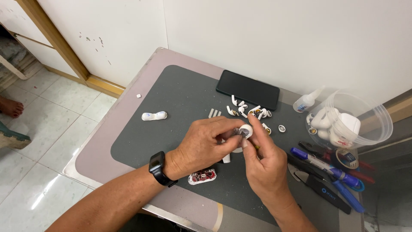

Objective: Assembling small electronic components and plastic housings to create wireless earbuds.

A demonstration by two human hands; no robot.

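My left hand (201, 144) and my right hand (264, 161) meet over the dark grey mat (171, 103). Between their fingertips they pinch a small white earbud part (245, 130) with a bit of metal inside it. A black smartwatch (159, 167) sits on my left wrist. Just beyond the hands lie several loose white earbud pieces (251, 111) with gold rings. A small red circuit board in a white shell (201, 176) rests on the mat below my left hand.
A black phone (247, 89) lies at the mat's far edge. A white shell piece (154, 115) sits left. At right are a glue bottle (306, 102), a clear tub of white parts (349, 120), tape (346, 157), and blue and red pens and cutters (330, 172). Tiled floor lies left.
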